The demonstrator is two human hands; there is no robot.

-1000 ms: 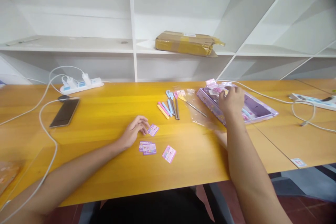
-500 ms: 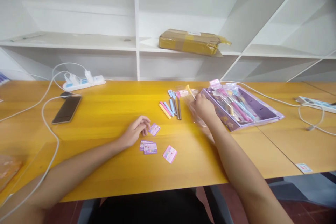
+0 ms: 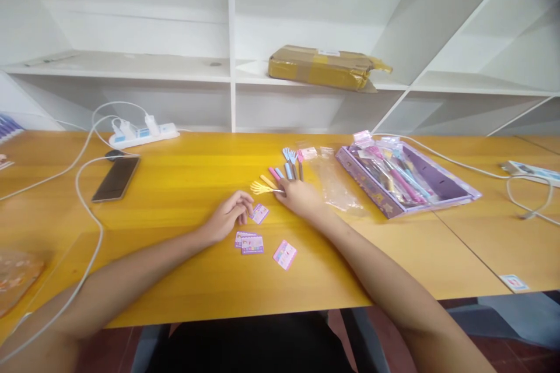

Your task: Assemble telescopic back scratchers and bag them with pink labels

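My right hand [image 3: 298,195] is closed on a yellow back scratcher [image 3: 261,187] with a hand-shaped head and a thin metal rod. The head points left, low over the table. Under and behind this hand lie blue back scratchers [image 3: 289,155], a pink back scratcher [image 3: 300,156] and coloured handles [image 3: 273,173], partly covered by my fingers. My left hand [image 3: 231,213] rests on the table, loosely curled with nothing in it, its fingertips beside a purple card [image 3: 259,213]. Closer to me lie two overlapping cards [image 3: 252,244] and a pink card [image 3: 285,254].
A flattened clear plastic bag [image 3: 339,183] lies right of my right hand. Beyond it, a purple box [image 3: 450,186] holds several bagged back scratchers. A phone [image 3: 116,178] and a power strip [image 3: 144,136] with white cables are at left. A taped parcel [image 3: 319,67] sits on the shelf.
My right hand has moved left from beside the box, bringing the yellow back scratcher out over the handles. The clear bag now lies flat behind it. My left hand stays put.
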